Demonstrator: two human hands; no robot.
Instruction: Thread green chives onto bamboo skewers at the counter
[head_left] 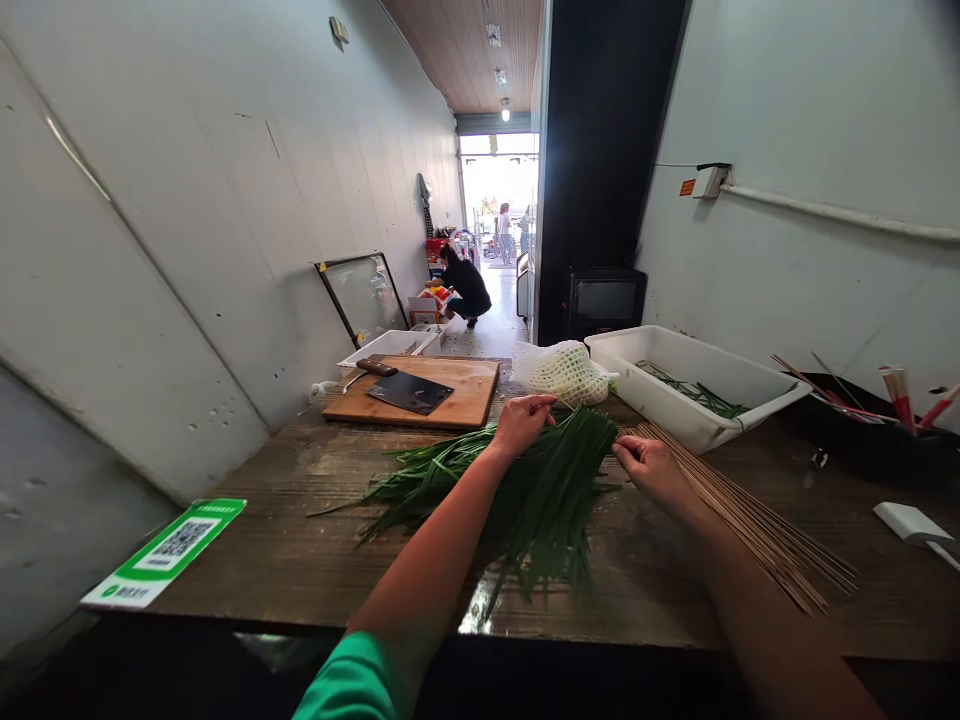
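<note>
A loose pile of long green chive leaves [525, 490] lies spread across the wet wooden table [285, 540]. My left hand [523, 420] rests on the far end of the pile, its fingers curled and pinched on a few leaves. My right hand [651, 466] is closed at the pile's right edge, fingers pinched on something thin that I cannot make out, right beside a bundle of thin bamboo skewers [742, 515] that fans toward the table's front right.
A wooden cutting board [465, 395] with a cleaver [409, 390] sits at the back. A white foam net [559, 372] and a white tub [675, 400] holding some greens stand at the back right. A green QR sign [165, 550] lies front left. A person crouches in the far corridor.
</note>
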